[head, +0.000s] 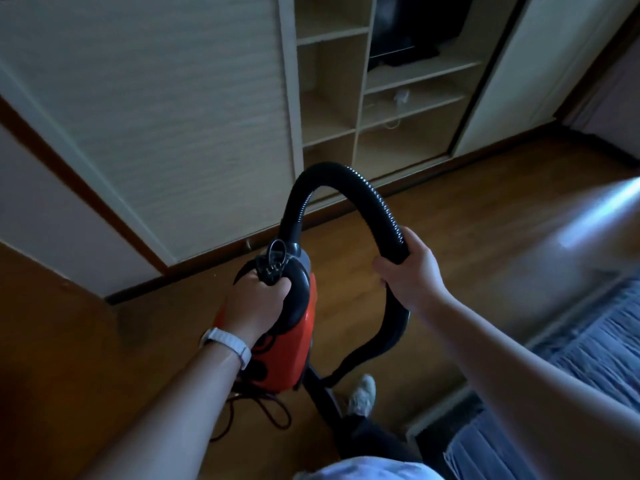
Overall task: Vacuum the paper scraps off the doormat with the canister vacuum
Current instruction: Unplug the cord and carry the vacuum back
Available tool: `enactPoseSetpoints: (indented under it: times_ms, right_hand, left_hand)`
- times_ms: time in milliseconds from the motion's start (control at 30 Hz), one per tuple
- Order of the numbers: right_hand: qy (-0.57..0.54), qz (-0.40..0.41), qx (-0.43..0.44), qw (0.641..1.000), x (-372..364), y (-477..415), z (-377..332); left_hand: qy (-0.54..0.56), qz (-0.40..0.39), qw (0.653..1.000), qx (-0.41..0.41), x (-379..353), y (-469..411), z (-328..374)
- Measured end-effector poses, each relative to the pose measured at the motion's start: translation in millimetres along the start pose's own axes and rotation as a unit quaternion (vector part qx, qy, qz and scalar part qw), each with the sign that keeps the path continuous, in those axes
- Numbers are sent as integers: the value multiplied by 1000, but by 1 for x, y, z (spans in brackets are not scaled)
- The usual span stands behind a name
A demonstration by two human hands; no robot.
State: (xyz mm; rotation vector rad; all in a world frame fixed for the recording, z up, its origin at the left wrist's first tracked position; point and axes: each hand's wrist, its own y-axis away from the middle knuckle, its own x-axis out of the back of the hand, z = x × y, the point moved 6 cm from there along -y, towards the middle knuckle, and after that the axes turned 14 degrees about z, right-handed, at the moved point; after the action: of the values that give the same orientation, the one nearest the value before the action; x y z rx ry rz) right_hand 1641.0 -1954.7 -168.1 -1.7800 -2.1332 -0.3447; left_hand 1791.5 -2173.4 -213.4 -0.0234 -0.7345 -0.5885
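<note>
— Inside the left hand point(258, 299), what is sitting?

— The fingers are curling tightly round the black arched carry handle point(301, 282) of the red plastic canister vacuum point(287, 341), and the body is hanging just below the knuckles.

— And right against that grip?

— A bundled black power cord point(273, 263) with its plug is lying on the handle just ahead of the fingers. A white watch strap point(227, 346) is wrapping the wrist behind them.

— What is the right hand point(408, 271) doing?

— It is closing fully round the black ribbed flexible hose point(346, 176). From the front of the canister the hose is arching up and over into that fist, then running down beneath it towards a black rigid wand point(322, 393).

— Further out?

— A pale shoe point(362, 393) is standing beside the wand on the brown wooden floor point(485, 237). Beyond both hands an open light-wood shelf unit point(332, 98) is facing us, with a pale sliding door point(156, 116) to its left. To the right of the right forearm a grey-blue striped fabric point(595, 341) is lying. I am not managing to tell whether it is the doormat.
</note>
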Motion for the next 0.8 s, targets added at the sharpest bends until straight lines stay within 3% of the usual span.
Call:
enactPoseSetpoints:
  times_ms: [167,367,633,800]
  right_hand:
    - [-44,6,-9,999,-13,-78,16]
    - [-75,-3,-24,997,-3,-178,23]
    - [-98,47,-36,993,50,-277,32]
    - [-78,120,-39,989,87,-334,43]
  left_hand:
    - [-64,10,998,-14,-38,-52,52]
    - [-44,30,999,-2,-95,-107,122]
    - [-29,-5,996,-82,-172,-168,223]
    - [-25,-62,986,-152,-230,-196,286]
